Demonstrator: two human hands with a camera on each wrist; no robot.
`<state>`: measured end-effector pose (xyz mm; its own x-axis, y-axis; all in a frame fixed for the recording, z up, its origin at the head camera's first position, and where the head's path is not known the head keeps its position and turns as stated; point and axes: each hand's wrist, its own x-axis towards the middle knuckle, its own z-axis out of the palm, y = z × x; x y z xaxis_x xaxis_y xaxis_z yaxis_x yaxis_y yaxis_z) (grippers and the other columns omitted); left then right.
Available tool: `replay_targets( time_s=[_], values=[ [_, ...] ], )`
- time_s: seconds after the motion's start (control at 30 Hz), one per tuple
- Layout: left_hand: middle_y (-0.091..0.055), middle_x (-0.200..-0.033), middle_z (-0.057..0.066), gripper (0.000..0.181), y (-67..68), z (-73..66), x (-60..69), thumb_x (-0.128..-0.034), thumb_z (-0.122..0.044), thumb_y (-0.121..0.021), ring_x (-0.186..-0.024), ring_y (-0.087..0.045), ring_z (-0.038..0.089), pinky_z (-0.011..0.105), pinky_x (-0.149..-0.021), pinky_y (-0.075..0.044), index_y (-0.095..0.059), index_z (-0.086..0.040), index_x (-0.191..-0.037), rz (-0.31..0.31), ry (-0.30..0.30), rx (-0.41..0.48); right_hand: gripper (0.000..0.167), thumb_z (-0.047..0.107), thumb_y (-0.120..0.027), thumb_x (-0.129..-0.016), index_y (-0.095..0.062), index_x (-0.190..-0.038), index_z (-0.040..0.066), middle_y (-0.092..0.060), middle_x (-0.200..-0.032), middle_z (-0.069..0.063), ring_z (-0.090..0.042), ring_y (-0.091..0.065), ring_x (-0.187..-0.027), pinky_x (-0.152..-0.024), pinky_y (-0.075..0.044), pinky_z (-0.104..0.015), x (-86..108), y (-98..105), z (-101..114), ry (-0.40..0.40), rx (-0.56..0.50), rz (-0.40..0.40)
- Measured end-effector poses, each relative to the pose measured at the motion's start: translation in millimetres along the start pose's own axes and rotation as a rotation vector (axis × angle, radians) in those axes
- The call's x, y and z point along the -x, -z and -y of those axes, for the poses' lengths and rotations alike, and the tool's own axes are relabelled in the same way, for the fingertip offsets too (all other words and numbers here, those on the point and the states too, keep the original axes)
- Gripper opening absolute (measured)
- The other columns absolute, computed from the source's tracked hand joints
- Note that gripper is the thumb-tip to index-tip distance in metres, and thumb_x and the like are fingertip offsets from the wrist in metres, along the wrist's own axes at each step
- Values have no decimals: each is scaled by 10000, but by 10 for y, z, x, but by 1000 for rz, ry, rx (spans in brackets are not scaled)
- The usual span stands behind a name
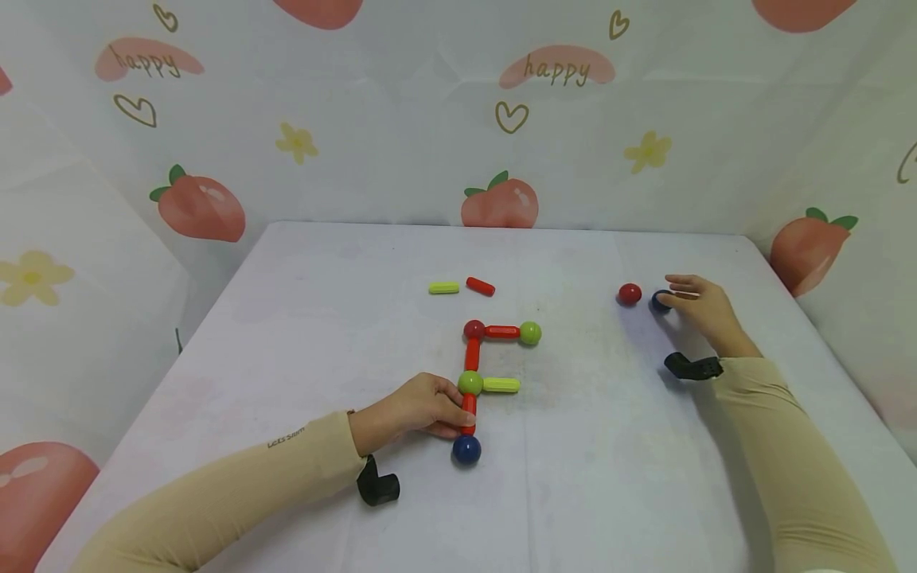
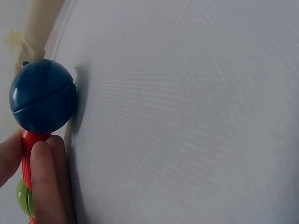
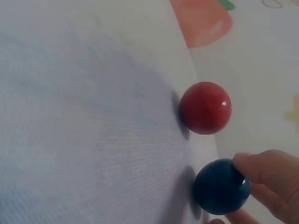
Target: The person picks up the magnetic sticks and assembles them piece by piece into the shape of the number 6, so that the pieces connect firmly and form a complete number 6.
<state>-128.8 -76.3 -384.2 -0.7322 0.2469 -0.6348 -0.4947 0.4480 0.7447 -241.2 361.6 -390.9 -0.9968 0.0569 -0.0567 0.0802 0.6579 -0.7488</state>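
Note:
My left hand (image 1: 428, 404) pinches a red rod (image 2: 28, 154) between thumb and fingers. That rod joins a blue ball (image 1: 466, 450) at the near end to a green ball (image 1: 470, 383). From the green ball a yellow-green rod (image 1: 501, 385) points right, and another red rod (image 1: 473, 355) runs up to a dark red ball (image 1: 474, 330). A further red rod (image 1: 502, 332) links this to a second green ball (image 1: 530, 333). On the right, my right hand (image 1: 709, 314) holds a second blue ball (image 3: 222, 186) by thumb and fingers, beside a loose red ball (image 3: 205, 108).
Behind the joined pieces lie a loose yellow-green rod (image 1: 443, 288) and a loose red rod (image 1: 480, 286). A white cloth covers the table (image 1: 322, 302), with a printed fruit backdrop (image 1: 401, 119) rising at its back edge. Black wrist devices (image 1: 377, 483) sit at both cuffs.

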Motion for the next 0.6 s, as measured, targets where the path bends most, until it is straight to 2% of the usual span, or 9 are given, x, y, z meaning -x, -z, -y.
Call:
replay_targets(
  time_s=[0.3,0.4,0.47,0.6],
  values=[
    [-754,-881,81,249,-6,-7,11,-864,-83,-807,-637,-681,79,206,-638,-587,-657,-15,-1050,-3,4,-4,582,329,-579,-1035,-478,-1458,-57,-489,-1469,-343,-477,-476,-1359,-858,-406,-237,6,-9,13,-29,72,34],
    [-757,-887,85,245,-13,-9,1,-866,-82,-806,-637,-682,83,200,-635,-584,-653,-17,-1046,-8,12,1,577,333,-569,-1040,-481,-1454,-58,-476,-1475,-348,-476,-461,-1356,-968,-451,-416,4,-13,18,-44,80,46],
    [-755,-892,87,244,-17,-11,0,-865,-81,-806,-638,-683,85,200,-635,-584,-653,-18,-1044,-11,12,1,573,332,-559,-1044,-477,-1454,-60,-463,-1479,-352,-483,-444,-1363,-1042,-420,-539,6,-14,21,-54,81,54],
    [-753,-892,87,250,-23,-1,3,-863,-82,-810,-637,-683,82,205,-642,-588,-653,-14,-1044,-19,6,-2,569,336,-549,-1049,-475,-1452,-60,-451,-1487,-352,-487,-426,-1374,-1107,-369,-606,10,-20,24,-68,78,65]
  ],
)
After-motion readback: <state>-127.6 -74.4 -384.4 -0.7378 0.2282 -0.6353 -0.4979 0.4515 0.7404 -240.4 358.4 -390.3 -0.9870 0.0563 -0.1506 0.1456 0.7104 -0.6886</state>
